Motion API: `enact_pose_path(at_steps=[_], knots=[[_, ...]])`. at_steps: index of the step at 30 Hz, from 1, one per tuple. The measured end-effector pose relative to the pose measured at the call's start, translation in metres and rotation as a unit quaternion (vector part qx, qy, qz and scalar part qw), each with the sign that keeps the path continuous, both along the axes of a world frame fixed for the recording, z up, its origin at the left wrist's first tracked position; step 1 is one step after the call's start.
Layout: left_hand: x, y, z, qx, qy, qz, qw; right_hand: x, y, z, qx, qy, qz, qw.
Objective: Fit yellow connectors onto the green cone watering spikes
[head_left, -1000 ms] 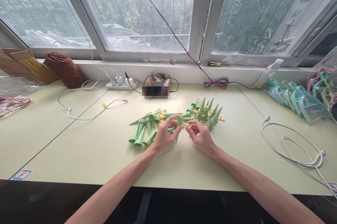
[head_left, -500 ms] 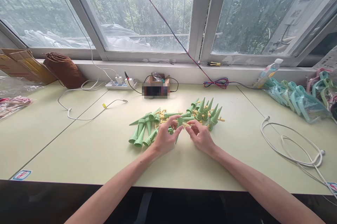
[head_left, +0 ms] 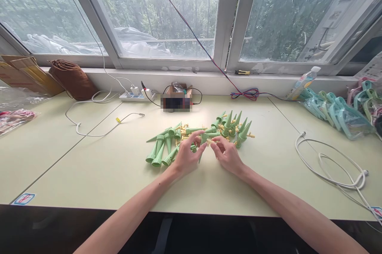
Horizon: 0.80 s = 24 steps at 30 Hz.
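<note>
Between thumb and fingers, my left hand (head_left: 187, 155) grips a green plastic watering spike (head_left: 204, 137) whose tip points down. My right hand (head_left: 229, 157) pinches a small yellow valve (head_left: 210, 141) against the side of that spike, close to its wide end. Whether the valve sits in a hole there is too small to tell. Left of my hands lies a pile of loose green spikes (head_left: 159, 148), some with open ends facing me. Behind my right hand stand several spikes (head_left: 227, 123) point up, with yellow valves fitted. More yellow valves lie among the spikes, partly hidden by my hands.
A white cable (head_left: 331, 182) is coiled at the right, near bagged teal clip-like items (head_left: 340, 112). At the back are a power strip (head_left: 137, 95), a small cardboard box (head_left: 179, 90), a brown pouch (head_left: 71, 80) and a bottle (head_left: 304, 83). Another white cable (head_left: 95, 135) crosses the left side.
Almost nothing differs. Both hands stay in place around the spike and valve, with at most a slight shift of the yellow valve between the fingertips.
</note>
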<state>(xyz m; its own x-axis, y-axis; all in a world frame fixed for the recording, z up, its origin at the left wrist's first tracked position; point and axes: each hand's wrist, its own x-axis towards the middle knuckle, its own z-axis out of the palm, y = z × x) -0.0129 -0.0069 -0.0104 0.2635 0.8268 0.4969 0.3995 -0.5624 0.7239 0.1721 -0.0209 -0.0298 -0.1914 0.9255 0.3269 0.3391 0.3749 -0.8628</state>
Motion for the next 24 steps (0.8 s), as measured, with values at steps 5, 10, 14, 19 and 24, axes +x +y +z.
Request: enact_pose_path(at_steps=[5,10,14,19,24], knots=[[-0.0002,0.0007,0.0002,0.000,-0.002,-0.005,1.000,-0.0004,0.0000,-0.0007,0.001,0.011,0.011,1.000],[-0.0008,-0.0001,-0.0024,-0.001,0.009,-0.005,1.000,0.0004,0.0008,-0.0001,0.015,-0.007,0.011,1.000],[-0.0003,0.0001,-0.0014,-0.004,0.004,-0.002,1.000,0.0007,0.0005,0.0003,0.005,-0.008,0.006,1.000],[0.0005,0.0004,0.0010,-0.002,0.000,-0.007,1.000,0.0003,-0.0006,-0.0005,-0.006,0.007,0.005,1.000],[0.0000,-0.0007,-0.0005,-0.006,0.010,-0.007,1.000,0.0003,0.0000,-0.0009,0.004,0.008,0.017,1.000]])
